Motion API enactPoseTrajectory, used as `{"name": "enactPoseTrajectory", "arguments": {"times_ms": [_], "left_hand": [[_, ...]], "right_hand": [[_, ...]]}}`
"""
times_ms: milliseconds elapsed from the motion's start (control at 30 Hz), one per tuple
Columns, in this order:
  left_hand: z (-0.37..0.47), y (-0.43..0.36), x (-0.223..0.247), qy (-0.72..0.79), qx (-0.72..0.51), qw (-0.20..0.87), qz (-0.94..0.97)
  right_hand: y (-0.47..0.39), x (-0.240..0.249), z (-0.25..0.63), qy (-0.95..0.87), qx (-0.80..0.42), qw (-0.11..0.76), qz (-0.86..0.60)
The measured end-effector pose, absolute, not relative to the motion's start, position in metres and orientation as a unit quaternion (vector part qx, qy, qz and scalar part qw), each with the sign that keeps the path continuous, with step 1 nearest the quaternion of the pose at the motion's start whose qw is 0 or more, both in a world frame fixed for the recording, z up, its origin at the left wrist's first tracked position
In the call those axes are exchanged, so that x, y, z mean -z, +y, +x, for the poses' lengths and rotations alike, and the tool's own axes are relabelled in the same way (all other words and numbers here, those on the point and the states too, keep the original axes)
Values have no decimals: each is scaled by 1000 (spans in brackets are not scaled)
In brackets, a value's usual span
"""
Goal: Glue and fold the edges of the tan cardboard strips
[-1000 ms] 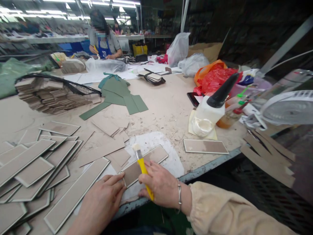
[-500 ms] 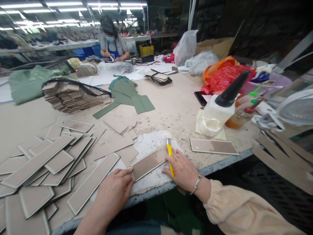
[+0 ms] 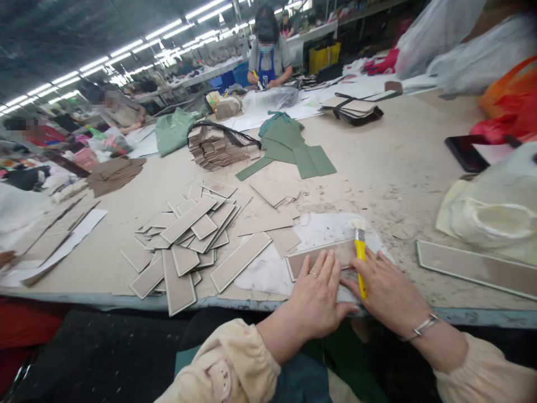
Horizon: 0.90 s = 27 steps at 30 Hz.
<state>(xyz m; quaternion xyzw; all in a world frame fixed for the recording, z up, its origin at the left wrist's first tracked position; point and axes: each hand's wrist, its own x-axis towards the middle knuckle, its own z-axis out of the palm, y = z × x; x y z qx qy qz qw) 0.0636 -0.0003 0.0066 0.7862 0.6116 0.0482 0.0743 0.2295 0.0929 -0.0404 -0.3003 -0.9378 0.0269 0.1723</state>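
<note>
A taupe rectangular panel with pale edges (image 3: 344, 252) lies on a stained white sheet (image 3: 262, 274) near the table's front edge. My left hand (image 3: 316, 288) rests flat across it, fingers stretched out. Against the panel's right end, my right hand (image 3: 388, 291) has a yellow-handled brush (image 3: 361, 263) held between thumb and fingers, pale bristles pointing away from me. Left of the sheet lies a single similar panel (image 3: 241, 262), and beyond it a loose pile of edged panels (image 3: 188, 224). Another edged panel (image 3: 474, 271) lies to the right.
A whitish container (image 3: 503, 212) on a yellowish pad is partly cut off at right, near a phone (image 3: 465, 154). Green pieces (image 3: 289, 151) and a tied bundle of strips (image 3: 218, 145) sit further back. A co-worker (image 3: 268, 56) in a blue apron works across the table.
My left hand has gone from the panel's left end to lying flat on its middle, closer to my right hand. The view has turned left and tilted. The brush stays in my right hand.
</note>
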Motion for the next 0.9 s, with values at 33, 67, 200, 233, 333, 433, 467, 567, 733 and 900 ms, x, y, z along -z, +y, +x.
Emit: {"name": "enactPoseTrajectory", "arguments": {"times_ms": [33, 67, 200, 233, 333, 433, 467, 567, 733, 900], "left_hand": [[63, 1, -5, 616, -40, 74, 783], [61, 1, -4, 619, -33, 74, 782], [47, -9, -6, 629, -12, 68, 774], [43, -13, -6, 635, -6, 64, 770], [34, -24, -7, 654, 12, 50, 755], [29, -31, -10, 663, 33, 48, 746], [28, -31, -12, 667, 41, 49, 743], [24, -29, -20, 679, 62, 47, 730], [6, -18, -28, 687, 25, 35, 726], [-17, -2, -10, 693, -57, 1, 719]], "right_hand": [[93, 41, 230, -938, -24, 174, -298], [94, 41, 229, -939, -23, 174, -296], [93, 33, 229, -938, -29, 159, -307], [93, 31, 228, -937, -33, 153, -313], [93, 23, 227, -934, -42, 139, -326], [93, 18, 226, -932, -54, 131, -334], [94, 17, 227, -931, -61, 129, -335], [95, 17, 228, -929, -84, 137, -334], [95, 16, 228, -921, -114, 161, -336], [95, 9, 226, -919, -139, 143, -340]]}}
